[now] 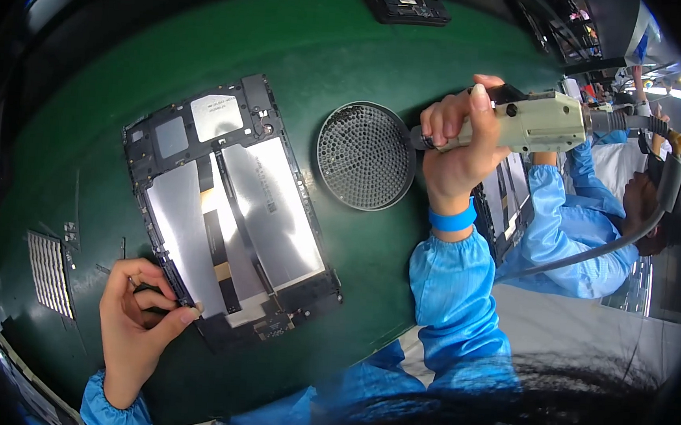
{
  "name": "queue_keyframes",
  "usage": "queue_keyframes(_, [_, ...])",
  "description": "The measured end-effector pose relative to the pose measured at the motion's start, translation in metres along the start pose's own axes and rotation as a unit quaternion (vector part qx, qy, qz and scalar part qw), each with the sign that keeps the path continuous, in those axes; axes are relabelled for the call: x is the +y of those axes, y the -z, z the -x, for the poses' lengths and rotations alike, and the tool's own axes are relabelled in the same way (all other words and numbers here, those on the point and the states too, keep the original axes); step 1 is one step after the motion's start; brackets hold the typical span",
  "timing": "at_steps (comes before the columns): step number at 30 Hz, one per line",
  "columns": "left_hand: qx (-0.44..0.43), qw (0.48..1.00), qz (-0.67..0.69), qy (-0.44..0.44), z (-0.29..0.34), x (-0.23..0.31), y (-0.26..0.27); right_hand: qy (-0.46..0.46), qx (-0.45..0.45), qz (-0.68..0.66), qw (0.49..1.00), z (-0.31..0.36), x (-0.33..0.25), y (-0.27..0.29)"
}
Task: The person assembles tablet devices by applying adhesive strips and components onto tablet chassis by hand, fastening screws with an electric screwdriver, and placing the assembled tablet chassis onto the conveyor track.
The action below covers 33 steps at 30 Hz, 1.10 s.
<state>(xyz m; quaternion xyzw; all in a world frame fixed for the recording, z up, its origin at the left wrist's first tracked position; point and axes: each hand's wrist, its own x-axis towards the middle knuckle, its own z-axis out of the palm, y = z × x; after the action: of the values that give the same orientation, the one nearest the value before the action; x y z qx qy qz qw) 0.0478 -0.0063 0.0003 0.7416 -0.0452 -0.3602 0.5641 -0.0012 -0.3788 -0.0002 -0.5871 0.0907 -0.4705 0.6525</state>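
An opened tablet (235, 197) lies on the green mat, its silver battery panels and dark inner frame facing up. My left hand (138, 309) is closed on its lower left edge, thumb on top and fingers along the side. In my right hand (472, 143), wearing a blue wrist strap, is a cream electric screwdriver (540, 122), gripped round its body. Its dark nose points left at the rim of a round screw tray (366, 157) full of small holes. I cannot tell whether the bit touches the tray or carries a screw.
A cable (631, 241) runs from the screwdriver's rear. Left of the tablet lies a ribbed silver strip sheet (52, 273) with small loose parts (71, 233). Another device (407, 0) sits at the far edge. To the right, a person in blue sleeves (568, 228) is beside another opened tablet (507, 196).
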Motion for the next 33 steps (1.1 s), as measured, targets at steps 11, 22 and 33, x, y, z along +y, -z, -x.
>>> queue_keyframes(11, [0.004,1.000,0.014,-0.018,0.003,0.001,-0.003,-0.015,-0.023,-0.018,0.999,0.000,-0.002,0.001])
queue_keyframes(22, [0.005,0.999,0.036,-0.026,0.006,0.000,0.000,-0.008,-0.067,-0.007,0.998,-0.001,0.000,-0.002])
queue_keyframes(33, [-0.058,0.991,0.107,-0.050,0.001,-0.013,0.016,-0.014,-0.143,-0.164,0.976,0.070,-0.045,-0.088])
